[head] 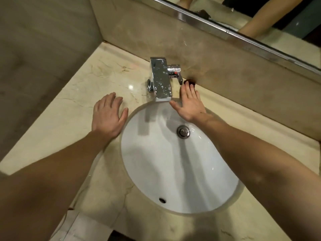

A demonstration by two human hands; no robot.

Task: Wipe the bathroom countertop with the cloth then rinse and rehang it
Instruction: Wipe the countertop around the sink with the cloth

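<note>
Head view: left hand (pixel 107 115) lies flat, holding nothing, on the marble worktop (pixel 69 110) beside the white sink (pixel 165 171). Right hand (pixel 190 105), fingers straight, touches a dark cloth (pixel 191 82) at the back edge by the tap (pixel 161 80).

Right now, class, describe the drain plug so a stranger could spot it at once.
Find the white oval basin in the marble countertop. Towards its back, near the chrome tap, sits the drain plug: a shiny round metal disc, unlike the small dark overflow hole at the front.
</note>
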